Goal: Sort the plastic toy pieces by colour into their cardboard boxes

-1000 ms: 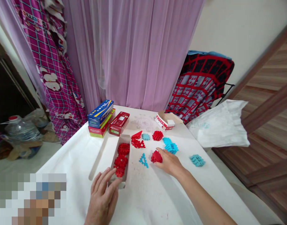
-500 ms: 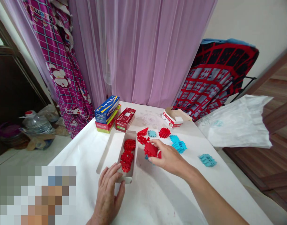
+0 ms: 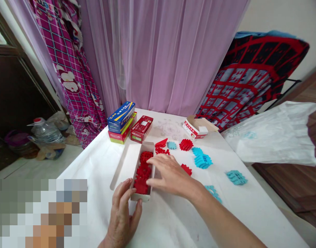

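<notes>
An open white cardboard box (image 3: 146, 197) lies on the table with its long lid flap folded out to the left. Inside it are red notched plastic building pieces (image 3: 142, 184), reaching close to the near end. My left hand (image 3: 124, 210) grips that near end, fingers on the left corner and thumb at the front wall. Over the box's right wall reaches my right hand (image 3: 168, 174), thumb and fingers apart above the red pieces, with nothing visibly held. Loose red pieces (image 3: 161, 147) lie past the box, and another red piece (image 3: 186, 169) is partly hidden behind my right hand.
Blue toothed pieces (image 3: 202, 160) and a teal stack (image 3: 236, 177) lie to the right. At the back stand a blue box (image 3: 121, 117) atop another box, a dark red box (image 3: 141, 128) and an opened red-white box (image 3: 195, 129). A white bag (image 3: 271, 134) hangs by the right edge.
My right hand has moved left from beside the box to over it. The red pieces it held now appear to be among those in the box. My left hand stays at the near end.
</notes>
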Motion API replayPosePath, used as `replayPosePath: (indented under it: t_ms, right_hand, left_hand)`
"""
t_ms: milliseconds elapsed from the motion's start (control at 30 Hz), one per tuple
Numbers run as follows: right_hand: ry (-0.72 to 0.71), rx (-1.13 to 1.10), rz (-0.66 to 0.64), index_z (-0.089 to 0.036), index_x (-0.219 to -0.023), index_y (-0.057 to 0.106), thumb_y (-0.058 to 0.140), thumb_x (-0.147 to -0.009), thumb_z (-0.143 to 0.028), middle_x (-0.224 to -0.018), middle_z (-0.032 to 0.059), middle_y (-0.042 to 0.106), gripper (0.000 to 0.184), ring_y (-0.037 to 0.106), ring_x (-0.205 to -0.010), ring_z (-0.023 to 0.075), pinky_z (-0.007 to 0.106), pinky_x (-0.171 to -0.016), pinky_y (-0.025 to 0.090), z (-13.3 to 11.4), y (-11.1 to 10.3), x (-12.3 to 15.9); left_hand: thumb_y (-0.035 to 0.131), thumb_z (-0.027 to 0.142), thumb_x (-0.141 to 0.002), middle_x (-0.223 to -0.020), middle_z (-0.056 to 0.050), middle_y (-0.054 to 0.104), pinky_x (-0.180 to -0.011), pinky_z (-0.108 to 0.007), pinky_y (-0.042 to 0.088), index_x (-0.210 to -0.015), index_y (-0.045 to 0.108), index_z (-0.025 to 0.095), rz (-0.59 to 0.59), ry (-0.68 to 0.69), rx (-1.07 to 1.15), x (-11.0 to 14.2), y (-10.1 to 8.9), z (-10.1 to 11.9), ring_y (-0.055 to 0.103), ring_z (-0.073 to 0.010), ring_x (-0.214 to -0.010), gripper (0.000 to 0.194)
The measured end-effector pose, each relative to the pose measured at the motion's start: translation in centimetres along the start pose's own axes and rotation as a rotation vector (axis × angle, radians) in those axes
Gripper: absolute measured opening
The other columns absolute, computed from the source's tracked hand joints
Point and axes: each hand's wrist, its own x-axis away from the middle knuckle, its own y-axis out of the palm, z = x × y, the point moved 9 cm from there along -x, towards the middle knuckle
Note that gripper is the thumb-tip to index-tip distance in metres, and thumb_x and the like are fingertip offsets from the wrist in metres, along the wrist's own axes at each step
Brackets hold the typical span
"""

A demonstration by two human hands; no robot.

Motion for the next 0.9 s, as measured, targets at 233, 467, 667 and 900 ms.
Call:
replayPosePath:
  t_ms: [233, 467, 667, 900]
  right_hand:
    - [0.285, 0.031, 0.19, -0.026, -0.102, 0.071, 0.052, -0.089, -0.032, -0.111, 0.004, 0.073, 0.024, 0.065, -0.103, 0.0226, 0.035, -0.091, 0.047, 8.9, -4.1, 3.4]
    - [0.546, 0.172, 0.06, -0.026, -0.11, 0.07, 0.057, -0.085, -0.032, -0.121, 0.005, 0.07, 0.029, 0.064, -0.11, 0.0252, 0.037, -0.095, 0.046, 16.3, -2.2, 8.1]
    - [0.476, 0.197, 0.027, -0.022, -0.124, 0.06, 0.065, -0.081, -0.033, -0.129, 0.0094, 0.063, 0.044, 0.057, -0.121, 0.0248, 0.034, -0.099, 0.042, 15.2, 1.3, 8.9]
    - [0.581, 0.288, 0.038, -0.019, -0.119, 0.059, 0.059, -0.087, -0.032, -0.109, 0.0099, 0.07, 0.035, 0.064, -0.105, 0.0249, 0.031, -0.085, 0.044, 16.0, 2.6, 8.7]
  left_hand:
    - [0.06, 0.011, -0.084, -0.133, -0.016, 0.053, -0.1, -0.047, 0.053, -0.123, 0.048, 0.02, -0.013, 0.01, -0.022, -0.1, 0.0, 0.1, 0.053, -0.0254, -0.126, 0.041]
    - [0.06, 0.012, -0.084, -0.133, -0.016, 0.054, -0.102, -0.044, 0.05, -0.121, 0.051, 0.018, -0.034, 0.043, -0.039, -0.2, 0.1, 0.2, 0.053, -0.0252, -0.126, 0.039]
    - [0.06, 0.014, -0.084, -0.133, -0.014, 0.055, -0.102, -0.043, 0.049, -0.119, 0.053, 0.02, -0.026, 0.063, -0.046, -0.5, 0.1, 0.2, 0.055, -0.0246, -0.124, 0.036]
    - [0.059, 0.014, -0.085, -0.132, -0.015, 0.055, -0.1, -0.043, 0.05, -0.119, 0.053, 0.019, -0.035, 0.071, -0.068, -0.5, 0.2, 0.1, 0.055, -0.0256, -0.123, 0.035]
